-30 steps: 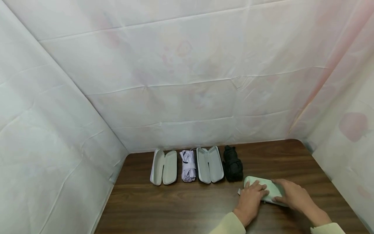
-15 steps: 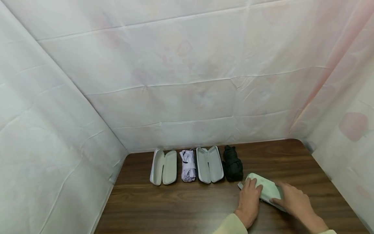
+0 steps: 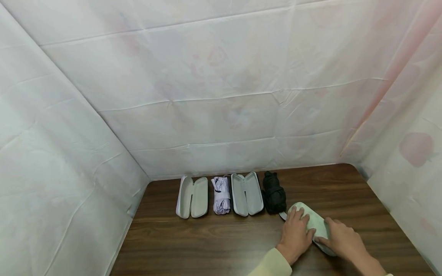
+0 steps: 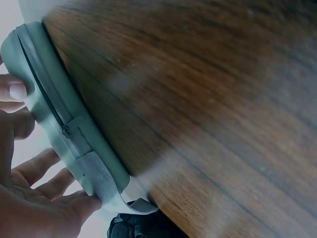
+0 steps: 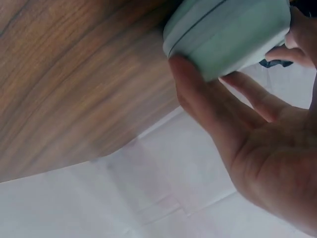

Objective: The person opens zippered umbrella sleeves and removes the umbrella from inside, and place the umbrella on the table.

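Both hands hold a mint-green zippered case at the right of the table. My left hand lies over its far left end, with fingertips on top and the thumb at the near side. My right hand grips the right end between thumb and fingers. In the left wrist view, a zipper pull sits partway along the seam, and a grey webbing strap loops off one end. The case's inside is hidden. A black folded umbrella lies just beyond the left fingertips.
Left of the black umbrella stands an opened grey-lined case. Beside it lie a lilac folded umbrella and another opened case. The wooden table meets a pale cloth backdrop behind and at the sides.
The green case has turned clockwise, its left end moving away and its right end nearer. The right hand has moved slightly nearer with it; the left fingers remain on the left end.
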`<state>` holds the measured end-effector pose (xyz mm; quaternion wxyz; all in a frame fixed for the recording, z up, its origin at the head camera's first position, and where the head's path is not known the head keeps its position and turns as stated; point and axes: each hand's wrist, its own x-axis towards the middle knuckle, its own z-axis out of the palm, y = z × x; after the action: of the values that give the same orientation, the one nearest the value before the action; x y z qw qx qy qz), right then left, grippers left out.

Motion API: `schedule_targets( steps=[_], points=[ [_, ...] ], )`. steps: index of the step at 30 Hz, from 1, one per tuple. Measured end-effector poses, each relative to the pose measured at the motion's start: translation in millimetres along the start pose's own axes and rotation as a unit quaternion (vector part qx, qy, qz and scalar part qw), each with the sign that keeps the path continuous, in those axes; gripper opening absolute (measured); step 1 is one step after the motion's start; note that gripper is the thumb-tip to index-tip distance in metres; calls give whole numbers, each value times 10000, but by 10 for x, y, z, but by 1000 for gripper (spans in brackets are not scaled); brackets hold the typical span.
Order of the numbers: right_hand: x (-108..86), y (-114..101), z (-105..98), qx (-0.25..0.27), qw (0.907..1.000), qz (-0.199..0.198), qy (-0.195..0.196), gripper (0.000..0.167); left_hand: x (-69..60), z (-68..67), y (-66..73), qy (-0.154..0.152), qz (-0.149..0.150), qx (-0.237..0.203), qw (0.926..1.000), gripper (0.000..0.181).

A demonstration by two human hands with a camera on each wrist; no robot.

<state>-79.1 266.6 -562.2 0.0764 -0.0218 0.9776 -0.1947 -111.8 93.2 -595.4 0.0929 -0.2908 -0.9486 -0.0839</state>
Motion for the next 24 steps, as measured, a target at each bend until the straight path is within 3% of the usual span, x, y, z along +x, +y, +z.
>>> schedule_targets(
  steps=[7,13,24],
  points=[
    [39,36,-62,236,9983,11,-530,90,17,16,-5,-87,-4,-116,9999,39],
    [39,30,-70,366,9974,61,-623,88,36,-11,-30,-379,53,-289,9989,37],
    [11,54,-78,827,9924,160,-893,66,36,-3,-55,-750,31,-520,9958,37]
  ],
)
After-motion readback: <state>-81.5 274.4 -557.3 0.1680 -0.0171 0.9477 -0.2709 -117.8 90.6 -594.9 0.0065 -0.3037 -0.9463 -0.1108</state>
